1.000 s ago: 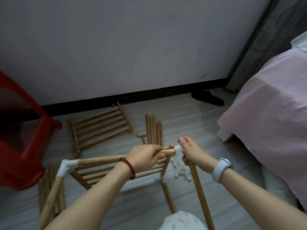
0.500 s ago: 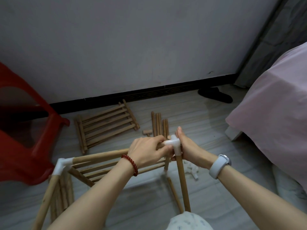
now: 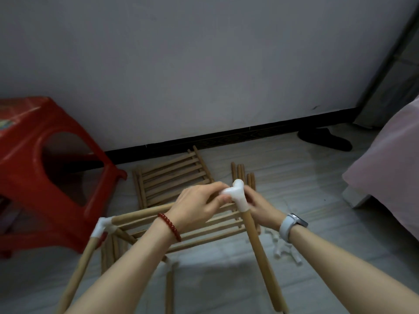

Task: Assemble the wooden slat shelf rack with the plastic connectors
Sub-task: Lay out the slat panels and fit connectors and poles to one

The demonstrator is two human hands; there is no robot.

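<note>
Both hands meet mid-frame above the floor: my left hand (image 3: 199,203) curls, palm down, around the horizontal rod (image 3: 140,215), while my right hand (image 3: 260,206) closes behind the white connector (image 3: 238,194) capping the near-leaning rod (image 3: 263,261).

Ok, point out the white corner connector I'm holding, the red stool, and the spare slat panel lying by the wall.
white corner connector (image 3: 238,196), head view, on its middle bend.
red stool (image 3: 22,168), head view, on its near side wall.
spare slat panel (image 3: 172,177), head view, on a middle slat.
</note>
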